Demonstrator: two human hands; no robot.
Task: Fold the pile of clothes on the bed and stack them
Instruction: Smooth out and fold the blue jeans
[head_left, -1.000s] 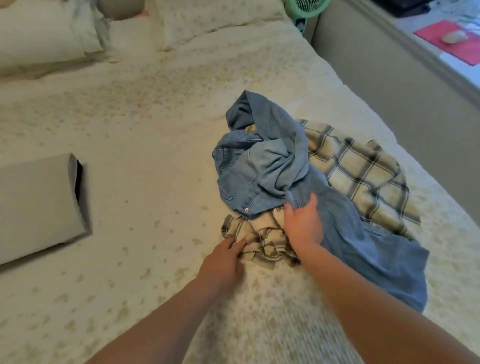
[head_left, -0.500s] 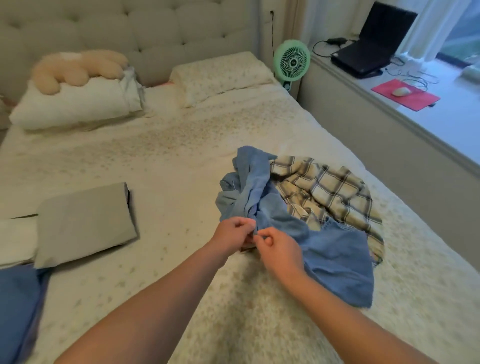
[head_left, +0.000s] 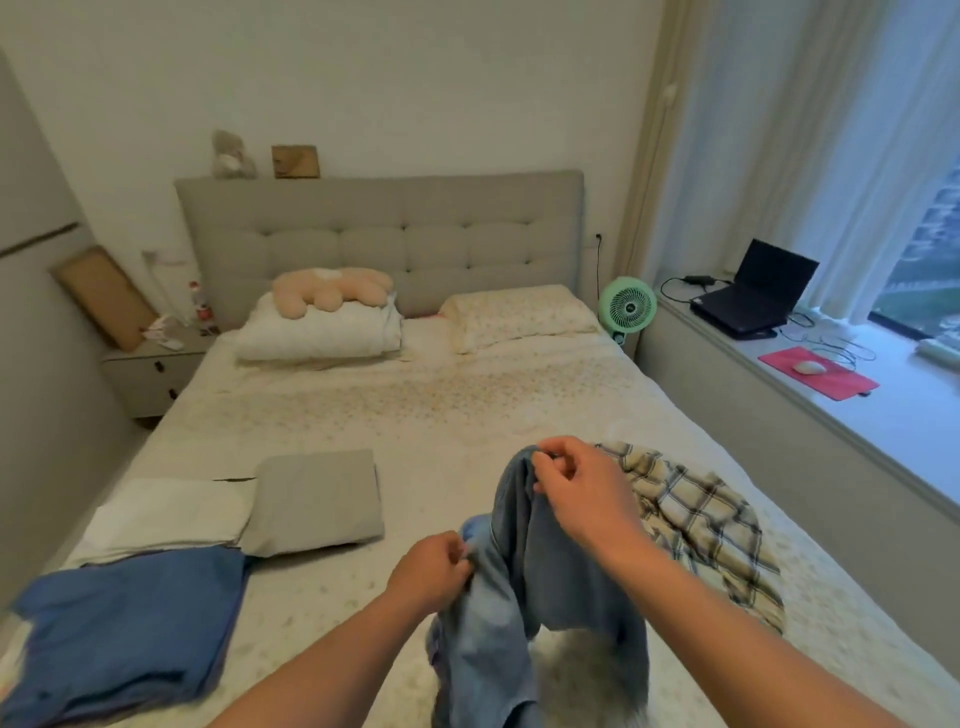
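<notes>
Both hands hold a blue denim garment (head_left: 524, 587) up off the bed (head_left: 441, 415), above its near edge. Left hand (head_left: 428, 574) pinches a fold of the denim low on the garment's left side, fingers curled around the cloth. Right hand (head_left: 576, 488) is higher, pinching the garment's top edge between thumb and fingers. Denim hangs between and below the two hands, bunched, lower part blurred.

Plaid shirt (head_left: 696, 525) lies crumpled on the bed just right of the denim, partly hidden behind the right forearm. Left of the denim, on the bed: a folded grey garment (head_left: 317, 501), flat; touching its left side a folded white garment (head_left: 166, 519); nearer than those, a folded blue garment (head_left: 124, 629) at the bed's near left corner.

Far end of the bed from the denim: white pillow (head_left: 317, 338) with a peach plush toy (head_left: 327, 291) on top, patterned pillow (head_left: 519, 317) beside it. Green fan (head_left: 627, 306) stands off the bed's far right corner. Laptop (head_left: 753, 291) and red mouse pad (head_left: 818, 379) sit on the sill, right of the bed.
</notes>
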